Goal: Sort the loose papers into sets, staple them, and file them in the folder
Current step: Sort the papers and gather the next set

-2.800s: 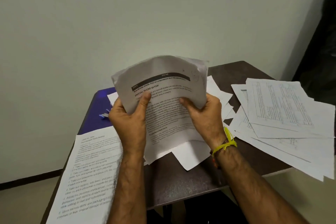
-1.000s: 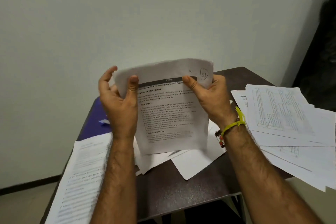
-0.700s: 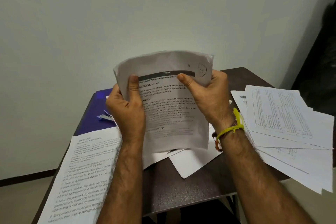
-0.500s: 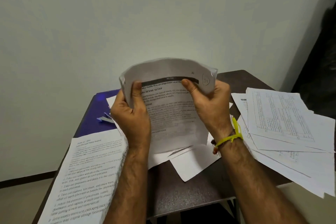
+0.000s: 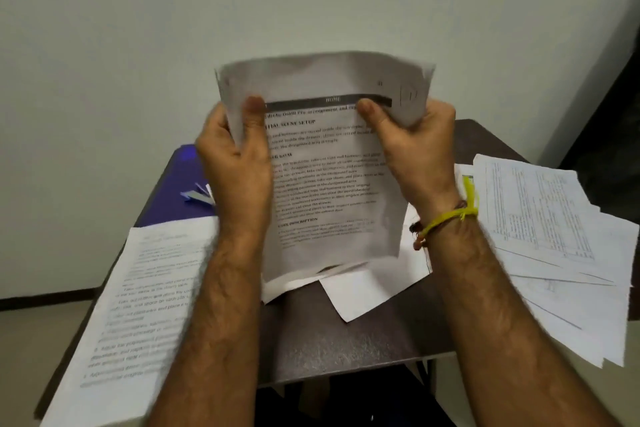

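Two loose piles lay unstapled on the table (image 5: pixel 346 347): one stack (image 5: pixel 138 305) near left, a fanned heap (image 5: pixel 554 236) on the right. I logged both hands curled round the raised sheaf (image 5: pixel 329 184), left hand (image 5: pixel 235 166) and right hand (image 5: pixel 415 152), thumbs pressed on its front. Beyond it, a purple folder (image 5: pixel 169 180) lay flat. I judged sorting under way; stapling and filing remained.
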